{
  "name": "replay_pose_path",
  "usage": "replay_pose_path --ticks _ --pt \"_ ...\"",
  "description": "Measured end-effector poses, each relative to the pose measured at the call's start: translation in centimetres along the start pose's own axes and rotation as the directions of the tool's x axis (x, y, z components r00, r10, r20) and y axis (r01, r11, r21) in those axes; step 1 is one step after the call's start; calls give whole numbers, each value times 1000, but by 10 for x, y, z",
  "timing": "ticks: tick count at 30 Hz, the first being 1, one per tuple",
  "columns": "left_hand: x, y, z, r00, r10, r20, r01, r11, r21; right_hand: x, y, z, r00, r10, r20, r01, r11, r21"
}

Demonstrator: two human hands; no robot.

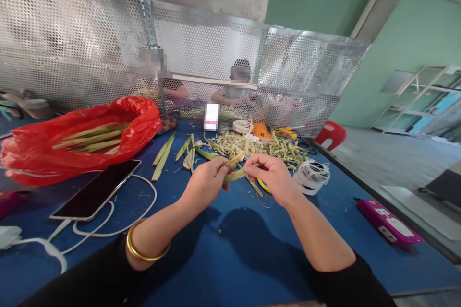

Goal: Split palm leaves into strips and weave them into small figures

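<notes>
Between my two hands, above the blue table, a pale green strip of leaf (235,175) is stretched. My left hand (209,177) is closed on its left end, and a dry yellowish leaf piece (236,158) sticks up from the same fingers. Thumb and fingertips of my right hand (268,172) pinch the strip's other end. Just behind the hands lies a heap of shredded leaf bits (230,143). Several longer leaf pieces (163,156) rest on the table left of the heap. A spool of white cord (311,177) stands beside my right hand.
A red plastic bag (140,115) holding long leaves lies at the left, near a tablet-like device (99,189) with a white cable (153,201). A magenta pouch (387,223) is near the right edge. A perforated metal screen (209,48) closes the back; people sit behind it.
</notes>
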State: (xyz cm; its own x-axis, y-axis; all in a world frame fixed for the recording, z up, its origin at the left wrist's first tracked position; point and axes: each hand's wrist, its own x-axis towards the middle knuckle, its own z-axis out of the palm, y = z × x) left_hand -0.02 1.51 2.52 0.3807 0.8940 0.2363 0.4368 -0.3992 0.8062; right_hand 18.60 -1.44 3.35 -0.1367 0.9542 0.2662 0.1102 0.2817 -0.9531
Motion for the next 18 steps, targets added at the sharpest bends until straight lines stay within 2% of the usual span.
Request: replay_pose_path --ticks 1,2,3,4,5,6,8,9,11,13,18 --pt "2 -1 -1 1000 -14 -1 14 999 -46 -3 -4 -2 991 -5 137 -1 999 44" --pt "3 -1 -3 999 -33 -1 32 994 -101 -6 -8 -5 950 -7 311 -23 996 92" --pt "5 -1 -4 998 -55 8 56 985 -161 -9 -11 -6 881 -8 474 -62 989 132" --pt "5 0 -5 996 -81 31 86 971 -222 -11 -13 -7 820 -10 572 -94 984 151" --pt "6 1 -5 992 -106 67 121 953 -279 -12 -14 -6 805 -15 593 -98 983 158" --pt "5 4 -5 985 -129 115 160 931 -328 -11 -14 -4 842 -23 539 -68 987 148" --pt "2 9 -4 961 -158 225 241 877 -416 -7 -9 0 955 -58 292 41 997 63" --pt "0 11 -2 947 -169 273 282 844 -456 -4 -6 2 982 -84 171 87 996 -9" --pt "-4 15 1 922 -206 329 356 786 -506 1 1 5 990 -142 11 142 978 -156" --pt "-7 17 4 906 -234 354 398 757 -518 3 5 6 976 -199 -84 169 945 -279" --pt "-9 18 6 915 -201 349 351 823 -447 2 6 5 958 -249 -141 163 880 -446"
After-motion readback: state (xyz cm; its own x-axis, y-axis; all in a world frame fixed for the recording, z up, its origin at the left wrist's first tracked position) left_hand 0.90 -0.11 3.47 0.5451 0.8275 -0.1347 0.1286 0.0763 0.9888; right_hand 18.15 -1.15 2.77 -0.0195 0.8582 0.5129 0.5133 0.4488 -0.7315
